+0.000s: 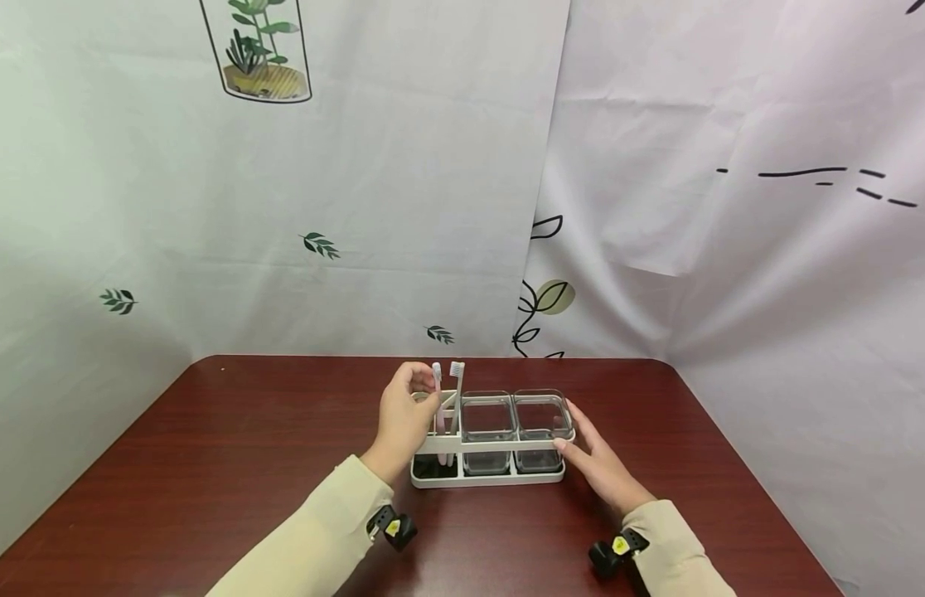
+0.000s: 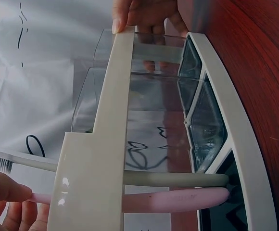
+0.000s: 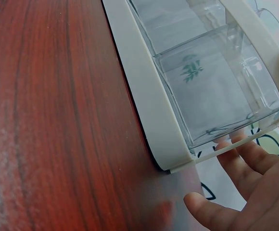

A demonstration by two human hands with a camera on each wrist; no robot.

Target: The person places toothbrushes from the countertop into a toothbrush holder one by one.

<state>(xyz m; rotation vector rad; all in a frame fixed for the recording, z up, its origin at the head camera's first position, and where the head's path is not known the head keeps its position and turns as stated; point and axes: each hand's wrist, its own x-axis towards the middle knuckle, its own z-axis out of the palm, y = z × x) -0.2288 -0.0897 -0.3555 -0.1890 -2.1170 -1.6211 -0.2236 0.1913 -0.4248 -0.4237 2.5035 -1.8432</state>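
My left hand [image 1: 406,419] pinches a pink toothbrush [image 2: 178,199] near its head, at the left end of a white rack [image 1: 507,445]. The brush stands upright in the rack's left compartment, its handle reaching down to the dark base. Close beside it leans a pale grey-green toothbrush [image 2: 178,179], bristles up. Two clear cups [image 1: 487,414] fill the middle and right compartments. At the rack's right end my right hand [image 1: 600,464] grips the upper rail, thumb in front and fingers round the far side.
The rack stands on a dark red wood-grain table [image 1: 283,464], towards its back edge. Behind the table hangs a white cloth [image 1: 395,207] printed with leaves and line drawings. Black cameras [image 1: 394,527] are strapped to both wrists.
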